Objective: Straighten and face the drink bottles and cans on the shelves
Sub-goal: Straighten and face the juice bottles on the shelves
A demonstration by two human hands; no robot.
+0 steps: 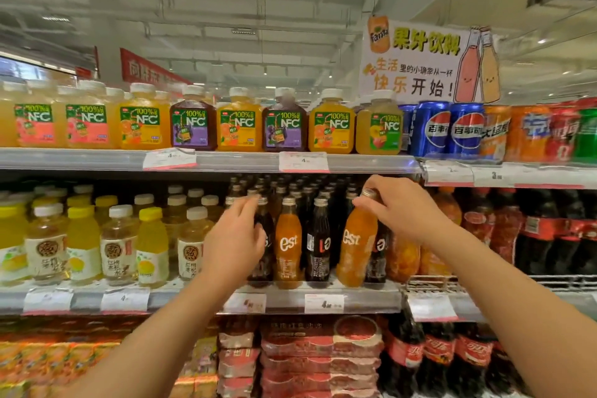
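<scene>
An orange est bottle (357,242) is being held by its metal cap on the middle shelf (355,297), at about 4 o'clock from the middle of the view. It is being tilted, neck leaning toward 1 o'clock, base at the shelf's front edge. The right hand (399,208) is curled over the cap, fingertips pinching the neck. The left hand (235,237) is being reached in at 7 o'clock, fingers loosely spread against a dark cola bottle (261,255); whether anything is being gripped there cannot be told.

The bottle is judged to be glass and full (so heavy for its size, rigid, breakable). A smooth, possibly slick surface is being assumed. Being pinched high at the cap, it is being given little control of its base; a hold lower, around the labelled belly, is being judged safer for turning the logo forward. A second orange bottle (288,244) is standing upright at 6 o'clock, logo facing out.
</scene>
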